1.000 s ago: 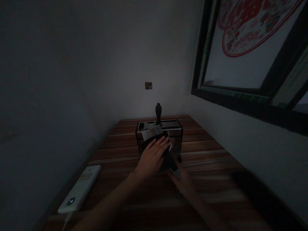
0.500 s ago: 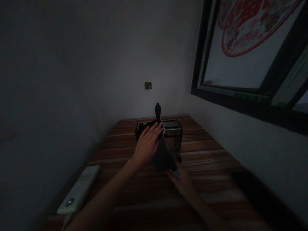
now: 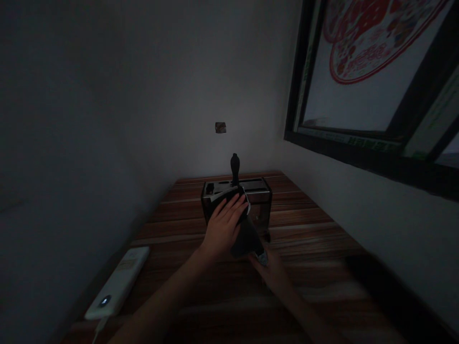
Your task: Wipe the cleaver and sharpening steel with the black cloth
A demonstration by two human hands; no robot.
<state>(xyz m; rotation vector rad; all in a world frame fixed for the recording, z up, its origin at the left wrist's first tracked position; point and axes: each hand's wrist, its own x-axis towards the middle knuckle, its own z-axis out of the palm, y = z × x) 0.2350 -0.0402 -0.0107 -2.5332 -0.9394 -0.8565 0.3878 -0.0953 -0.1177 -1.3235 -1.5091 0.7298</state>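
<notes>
In the dim head view my right hand (image 3: 271,268) grips the handle of a cleaver (image 3: 246,240) near the middle of the table. Its broad dark blade slants up and to the left. A black cloth (image 3: 243,197) with a pale edge lies over the upper part of the blade. My left hand (image 3: 225,222) presses this cloth on the blade with its fingers laid across it. Just behind stands a dark, shiny knife block (image 3: 261,195) with slots on top. One black-handled tool (image 3: 234,166) stands upright in it; its lower part is hidden.
A white power bank (image 3: 120,282) with a small lit display and a cable lies on the left edge of the wood-grain table (image 3: 308,224). A dark flat object (image 3: 380,286) lies at the right edge. Walls border the table, and a framed window (image 3: 351,110) is at upper right.
My left hand and the cloth have slid down along the blade, toward the handle and slightly right. More of the block's top shows. My right hand and the cleaver have hardly moved.
</notes>
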